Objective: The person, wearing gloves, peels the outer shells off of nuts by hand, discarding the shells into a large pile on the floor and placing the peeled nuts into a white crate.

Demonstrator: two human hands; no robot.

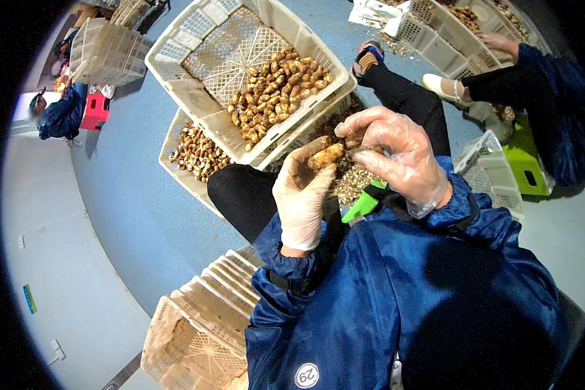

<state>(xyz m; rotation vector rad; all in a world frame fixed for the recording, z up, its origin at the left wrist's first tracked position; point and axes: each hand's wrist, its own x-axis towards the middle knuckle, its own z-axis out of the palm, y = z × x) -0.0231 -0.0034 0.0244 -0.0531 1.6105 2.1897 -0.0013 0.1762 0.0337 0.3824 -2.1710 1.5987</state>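
Note:
My left hand [304, 190], in a pale glove, holds a brown knobbly piece [326, 156], possibly a mushroom stem or root, between thumb and fingers. My right hand [395, 153], in a clear plastic glove, is just right of it with fingers curled; a thin object seems to be pinched there, too blurred to name. Beyond my hands, a white plastic crate [214, 119] holds many similar brown pieces [278, 92]. A lower crate [173, 168] holds smaller brown-and-white pieces [200, 153]. Below my hands lie pale crumbly trimmings [353, 183].
Stacked crates [209, 312] stand at lower left, others [109, 51] at upper left. A green object [363, 202] lies by my lap. A co-worker's hand [499, 44] is over crates [429, 39] at upper right, near a green stool [526, 161]. Another person [63, 114] sits far left.

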